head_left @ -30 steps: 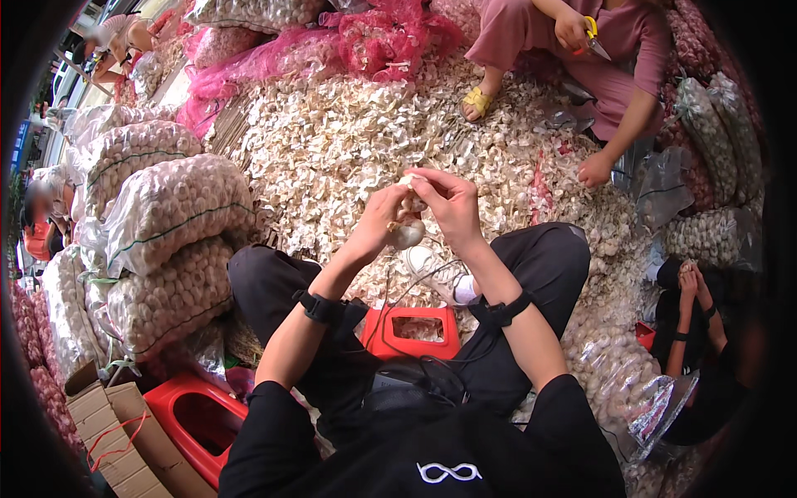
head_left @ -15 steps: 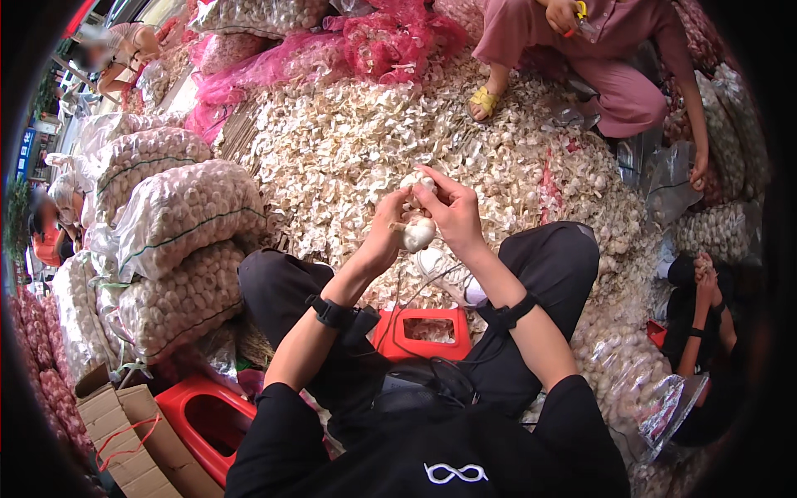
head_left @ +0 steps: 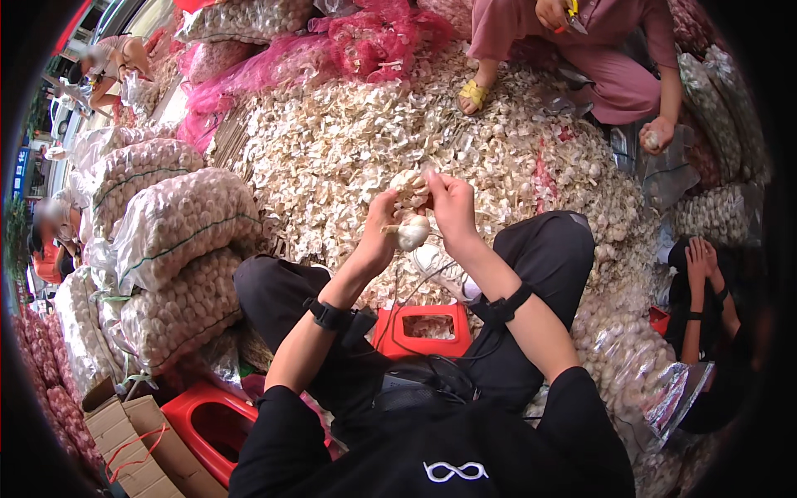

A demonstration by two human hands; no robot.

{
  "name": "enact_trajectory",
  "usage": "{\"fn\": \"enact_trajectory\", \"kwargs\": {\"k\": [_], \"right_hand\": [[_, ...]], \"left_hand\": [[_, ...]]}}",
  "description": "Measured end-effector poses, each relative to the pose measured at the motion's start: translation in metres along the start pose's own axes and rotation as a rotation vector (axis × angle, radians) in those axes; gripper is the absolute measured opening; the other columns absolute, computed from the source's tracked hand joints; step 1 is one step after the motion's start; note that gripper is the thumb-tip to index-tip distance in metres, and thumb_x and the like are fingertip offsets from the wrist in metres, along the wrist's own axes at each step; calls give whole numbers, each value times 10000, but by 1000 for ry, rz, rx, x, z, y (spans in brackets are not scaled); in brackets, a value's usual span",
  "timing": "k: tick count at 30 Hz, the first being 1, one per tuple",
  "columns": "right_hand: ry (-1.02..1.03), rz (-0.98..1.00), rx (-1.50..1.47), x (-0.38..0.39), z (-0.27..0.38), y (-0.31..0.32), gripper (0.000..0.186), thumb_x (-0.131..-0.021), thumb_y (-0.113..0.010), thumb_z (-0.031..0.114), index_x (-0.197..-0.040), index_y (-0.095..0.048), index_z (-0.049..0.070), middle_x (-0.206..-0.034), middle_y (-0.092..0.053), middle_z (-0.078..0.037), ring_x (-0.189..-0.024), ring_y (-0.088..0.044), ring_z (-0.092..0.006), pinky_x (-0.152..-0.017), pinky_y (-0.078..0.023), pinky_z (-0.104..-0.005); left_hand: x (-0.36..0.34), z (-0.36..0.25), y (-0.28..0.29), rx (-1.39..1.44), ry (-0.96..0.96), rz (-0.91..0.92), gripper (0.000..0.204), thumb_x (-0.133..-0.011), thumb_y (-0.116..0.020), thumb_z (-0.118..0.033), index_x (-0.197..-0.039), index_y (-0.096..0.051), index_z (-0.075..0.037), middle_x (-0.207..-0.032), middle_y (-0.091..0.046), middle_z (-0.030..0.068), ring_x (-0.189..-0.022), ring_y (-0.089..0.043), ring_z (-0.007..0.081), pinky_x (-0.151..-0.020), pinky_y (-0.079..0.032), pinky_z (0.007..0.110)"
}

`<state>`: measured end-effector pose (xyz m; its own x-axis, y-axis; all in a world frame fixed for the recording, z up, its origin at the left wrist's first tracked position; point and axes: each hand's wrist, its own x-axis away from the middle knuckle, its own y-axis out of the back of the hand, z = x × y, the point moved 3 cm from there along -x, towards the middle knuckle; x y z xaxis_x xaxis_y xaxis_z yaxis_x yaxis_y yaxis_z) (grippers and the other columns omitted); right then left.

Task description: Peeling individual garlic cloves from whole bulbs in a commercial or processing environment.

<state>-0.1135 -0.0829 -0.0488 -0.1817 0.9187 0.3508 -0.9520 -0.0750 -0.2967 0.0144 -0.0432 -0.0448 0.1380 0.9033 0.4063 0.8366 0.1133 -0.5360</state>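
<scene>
A pale upper bulb (head_left: pixel 408 184) of garlic is sitting right between the hands, in front of the seated person's knees, and I'm seeing a rounder lower bulb (head_left: pixel 412 233) hanging just beneath it. The left hand (head_left: pixel 379 230) is curling around the garlic, the lower bulb poking out beside its palm. The right hand (head_left: pixel 452 209) is reaching in close, thumb and forefinger bunching at the top of the upper bulb; from my end I'm not managing to tell whether they're pinching or merely touching. Below, a pale shoe (head_left: pixel 433 264) is showing between the legs, and a red stool (head_left: pixel 462 329) is standing nearer the body. Beyond the hands, papery skins (head_left: pixel 332 158) are covering the ground. Over left, stuffed sacks (head_left: pixel 187 217) are piling up, a cardboard box (head_left: pixel 124 436) lying lower down. Pink netting (head_left: pixel 369 46) is bunching at the far side. Up right, a co-worker in pink is holding scissors (head_left: pixel 574 17) in one hand and a whitish bulb (head_left: pixel 651 139) in the other.
</scene>
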Motion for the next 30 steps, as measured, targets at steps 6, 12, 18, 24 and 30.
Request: {"fn": "enact_trajectory", "kwargs": {"k": [6, 12, 18, 24, 30], "right_hand": [[-129, -69, -18, -7, 2, 3, 772, -933, -430, 568, -1496, -194, 95, -1463, -354, -143, -1317, -407, -245, -1034, -338, -385], [490, 117, 492, 8, 16, -30, 243, -889, -641, 204, -1046, -647, 18, -1025, -646, -128, -911, -641, -210, -753, -513, -313], [181, -300, -103, -12, 63, 52, 207, -919, -610, 222, -893, -650, 20, -769, -641, -49, -668, -599, -74, -489, -466, -229], [310, -370, 125, 80, 218, 211, 172, -832, -710, 185, -907, -645, 45, -849, -649, -38, -699, -586, -87, -534, -421, -189], [-107, -1322, 1643, 334, 345, 436, 436, -869, -541, 426, -977, -667, 23, -967, -691, -140, -840, -669, -282, -721, -522, -370]], "left_hand": [[-11, 4, 4, -46, 46, -112, 541, -956, -363, -487, -1136, -579, -25, -918, -658, 81, -729, -637, 168, -612, -520, 295], [2, -4, 9, -109, -15, -99, 560, -998, -346, -522, -1336, -438, -86, -1073, -608, 98, -834, -643, 167, -625, -534, 275], [-1, -5, -16, 91, 268, 156, 555, -978, -382, -527, -1106, -614, -39, -873, -632, 52, -664, -587, 134, -526, -419, 220], [-1, 3, -30, 211, 234, 271, 502, -985, -460, -432, -1292, -494, -36, -1080, -635, 77, -920, -623, 166, -710, -521, 256], [15, 3, -42, 125, 147, 312, 506, -975, -460, -478, -1263, -497, -64, -1141, -611, 78, -946, -619, 163, -654, -496, 215]]}}
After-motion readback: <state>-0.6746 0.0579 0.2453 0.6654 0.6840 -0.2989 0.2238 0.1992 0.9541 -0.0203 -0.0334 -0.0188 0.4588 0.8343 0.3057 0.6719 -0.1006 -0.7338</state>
